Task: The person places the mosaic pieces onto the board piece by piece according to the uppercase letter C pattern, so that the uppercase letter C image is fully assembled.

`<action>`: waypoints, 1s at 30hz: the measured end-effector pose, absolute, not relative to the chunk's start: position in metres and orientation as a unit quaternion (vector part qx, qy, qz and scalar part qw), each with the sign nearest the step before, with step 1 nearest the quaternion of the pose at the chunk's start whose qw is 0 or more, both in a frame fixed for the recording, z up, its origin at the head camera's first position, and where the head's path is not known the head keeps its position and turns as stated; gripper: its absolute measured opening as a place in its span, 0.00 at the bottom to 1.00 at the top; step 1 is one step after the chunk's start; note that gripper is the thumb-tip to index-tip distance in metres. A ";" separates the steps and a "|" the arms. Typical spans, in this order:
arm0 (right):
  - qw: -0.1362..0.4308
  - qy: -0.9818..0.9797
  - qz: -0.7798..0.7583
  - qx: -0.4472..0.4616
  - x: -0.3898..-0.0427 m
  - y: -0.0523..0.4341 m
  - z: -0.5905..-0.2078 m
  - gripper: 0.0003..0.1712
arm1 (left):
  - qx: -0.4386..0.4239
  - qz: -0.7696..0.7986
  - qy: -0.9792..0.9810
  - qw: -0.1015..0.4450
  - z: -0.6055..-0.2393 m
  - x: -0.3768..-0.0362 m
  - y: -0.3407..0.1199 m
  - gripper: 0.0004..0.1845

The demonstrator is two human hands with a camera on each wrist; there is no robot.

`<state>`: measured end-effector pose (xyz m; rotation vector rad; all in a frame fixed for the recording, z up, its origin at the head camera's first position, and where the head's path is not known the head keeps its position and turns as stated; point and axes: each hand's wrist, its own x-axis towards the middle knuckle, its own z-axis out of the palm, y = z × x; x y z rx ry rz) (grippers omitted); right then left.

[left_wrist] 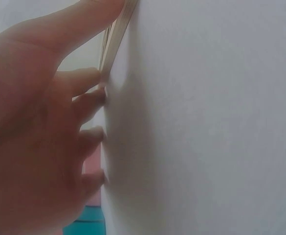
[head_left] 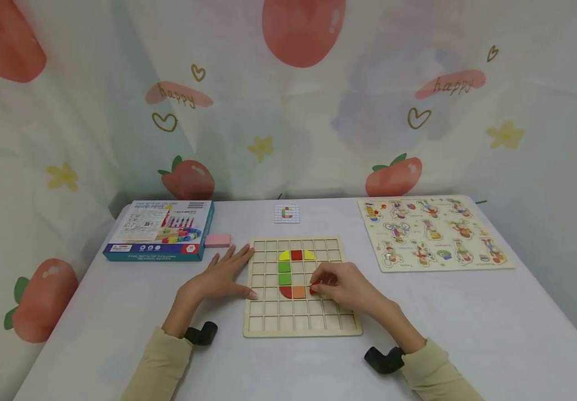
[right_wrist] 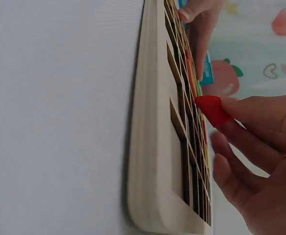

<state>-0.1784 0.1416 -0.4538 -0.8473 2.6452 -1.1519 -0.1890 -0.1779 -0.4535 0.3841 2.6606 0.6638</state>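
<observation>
A wooden grid board point(head_left: 270, 323) lies flat in the middle of the table. Set in its cells are a red square point(head_left: 296, 255) between two yellow rounded pieces, two green squares point(head_left: 284, 273) below, then a red quarter-round piece point(head_left: 285, 292) and an orange square point(head_left: 299, 292). My right hand point(head_left: 343, 283) pinches another red piece with a curved side point(right_wrist: 212, 108) between thumb and forefinger, just over the board beside the orange square. My left hand point(head_left: 223, 274) is spread at the board's left edge, its thumb and a fingertip touching the rim.
A small pattern card point(head_left: 287, 213) lies behind the board. To the left are a boxed set point(head_left: 158, 231) and a pink block point(head_left: 217, 240). A wooden animal puzzle board point(head_left: 439, 264) lies at the back right. A printed curtain point(head_left: 298, 111) hangs behind the table.
</observation>
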 end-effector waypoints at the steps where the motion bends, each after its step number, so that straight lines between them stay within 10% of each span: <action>1: 0.064 0.878 -0.384 -0.280 -0.179 0.141 -0.454 0.04 | 0.137 0.234 0.945 0.185 -0.454 -0.189 -0.178 0.60; 30: 0.041 0.883 -0.365 -0.293 -0.182 0.145 -0.447 0.13 | 0.134 0.233 0.945 0.184 -0.451 -0.188 -0.178 0.59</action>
